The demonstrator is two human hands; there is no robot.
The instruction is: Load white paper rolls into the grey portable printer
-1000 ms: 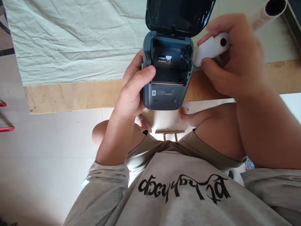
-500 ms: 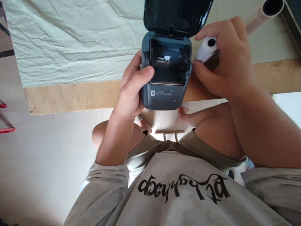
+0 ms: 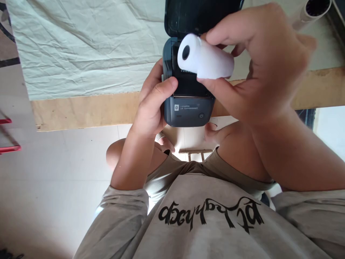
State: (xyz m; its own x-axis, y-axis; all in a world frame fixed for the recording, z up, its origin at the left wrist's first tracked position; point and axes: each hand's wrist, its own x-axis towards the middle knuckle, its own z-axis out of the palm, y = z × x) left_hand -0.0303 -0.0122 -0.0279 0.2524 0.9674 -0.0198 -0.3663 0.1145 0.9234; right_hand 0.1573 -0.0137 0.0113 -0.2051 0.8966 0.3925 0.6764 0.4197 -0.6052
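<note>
A dark blue-grey portable printer (image 3: 188,111) is gripped along its left side by my left hand (image 3: 153,102), with the thumb on the rim of the compartment. Its black lid (image 3: 199,18) stands open at the far side. My right hand (image 3: 258,61) pinches a white paper roll (image 3: 215,61) between thumb and fingers. The roll is tilted over the right part of the open compartment, its end with the dark core hole facing left. It hides much of the compartment's inside; whether it touches the printer I cannot tell.
A pale green wrinkled cloth (image 3: 94,46) covers the table, whose bare wooden edge (image 3: 86,111) runs along the near side. A whitish cylinder with a dark opening (image 3: 318,8) lies at the far right. Red bars (image 3: 10,148) show at the left.
My right hand has moved left with the paper roll, from beside the printer to above its compartment. The roll has turned. My left hand and the printer have hardly moved.
</note>
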